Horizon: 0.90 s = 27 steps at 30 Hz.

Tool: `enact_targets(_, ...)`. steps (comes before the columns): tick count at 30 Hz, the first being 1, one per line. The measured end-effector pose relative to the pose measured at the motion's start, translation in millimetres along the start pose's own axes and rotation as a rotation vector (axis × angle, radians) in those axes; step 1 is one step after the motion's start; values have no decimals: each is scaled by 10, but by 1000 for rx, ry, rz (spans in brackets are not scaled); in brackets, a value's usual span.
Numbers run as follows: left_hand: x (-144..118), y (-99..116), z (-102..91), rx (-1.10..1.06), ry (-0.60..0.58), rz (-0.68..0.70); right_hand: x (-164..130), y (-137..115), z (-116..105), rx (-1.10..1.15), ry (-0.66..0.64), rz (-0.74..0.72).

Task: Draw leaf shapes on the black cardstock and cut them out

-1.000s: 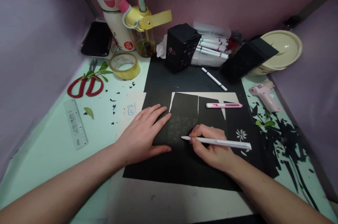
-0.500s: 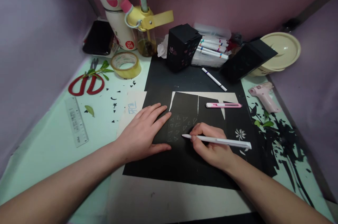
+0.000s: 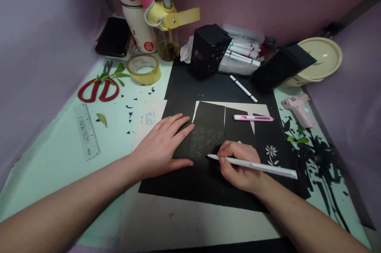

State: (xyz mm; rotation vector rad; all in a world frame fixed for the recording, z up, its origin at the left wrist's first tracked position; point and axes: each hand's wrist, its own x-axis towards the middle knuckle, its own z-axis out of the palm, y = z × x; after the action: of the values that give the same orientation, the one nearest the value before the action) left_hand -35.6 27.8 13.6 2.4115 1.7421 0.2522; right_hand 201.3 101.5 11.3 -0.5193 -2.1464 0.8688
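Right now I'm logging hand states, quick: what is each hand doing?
Left hand: open, flat on the black paper.
Right hand: closed on a white pen, tip at the paper.

A red round sticker [image 3: 149, 46] on the cream bottle [image 3: 137, 14], at eleven o'clock, reads "316".

1. Left hand [image 3: 162, 147] lies flat, palm down, on black paper [image 3: 205, 181], fingers spread toward 1 o'clock.
2. Right hand [image 3: 239, 163] grips white pen [image 3: 253, 165], tip at 9 o'clock touching the paper just below small white triangles [image 3: 206, 140].
3. Pink utility knife [image 3: 253, 118] lies at 12 o'clock from right hand.
4. White flower drawing [image 3: 271, 151] sits at 2 o'clock of right hand.
5. Red scissors [image 3: 98, 89], tape roll [image 3: 145, 69] and ruler [image 3: 86, 131] at 10 o'clock from left hand.
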Motion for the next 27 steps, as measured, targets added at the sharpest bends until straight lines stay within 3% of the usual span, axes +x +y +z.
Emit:
enact_targets(9,-3,-6,5,14,-8,-2,-8,-23,-12,4,112,-20)
enact_targets(15,-1,-3,16,5,1,0,-7,8,13,-45,2,27)
enact_targets(27,-2,5,8,7,-12,-12,-13,20,15,-84,-44,56)
